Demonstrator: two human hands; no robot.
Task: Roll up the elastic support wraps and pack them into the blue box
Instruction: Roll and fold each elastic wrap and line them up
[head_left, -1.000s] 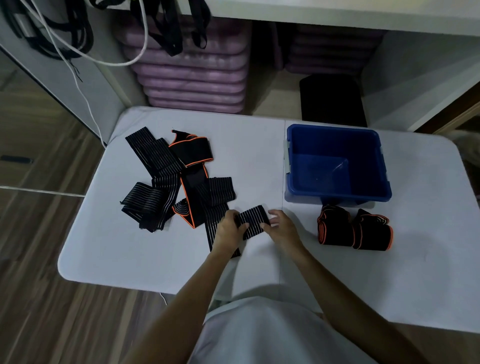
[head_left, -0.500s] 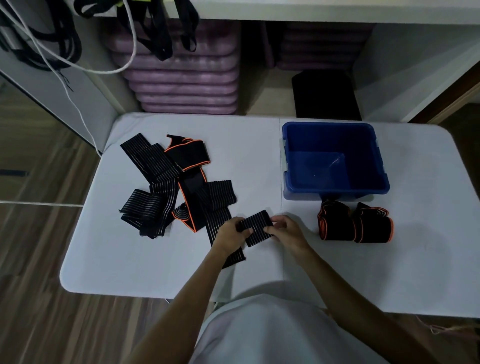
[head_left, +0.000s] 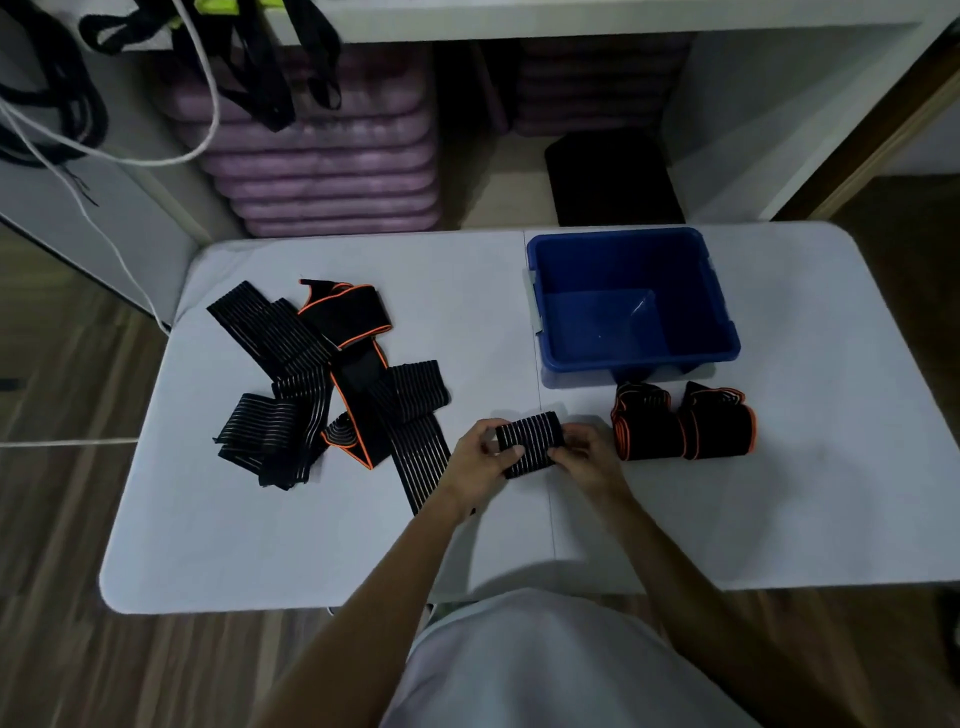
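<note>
Left hand (head_left: 480, 457) and right hand (head_left: 587, 457) both grasp striped wrap (head_left: 530, 442) over worktop (head_left: 260, 545), near front edge. Two rolled orange-trimmed wraps (head_left: 683, 428) just right of hands. Blue box (head_left: 631, 304) behind them. Loose wrap pile (head_left: 322, 379) at left.

Both forearms reached forward and converged, bare. Left hand (head_left: 480, 457) curled, thumb on top, fingers wrapped round the left end of a striped wrap roll (head_left: 530, 441). Right hand (head_left: 587, 454) just opposite, fingers curled, pinching the roll's right end. Hands near each other, not touching, roll between them.
</note>
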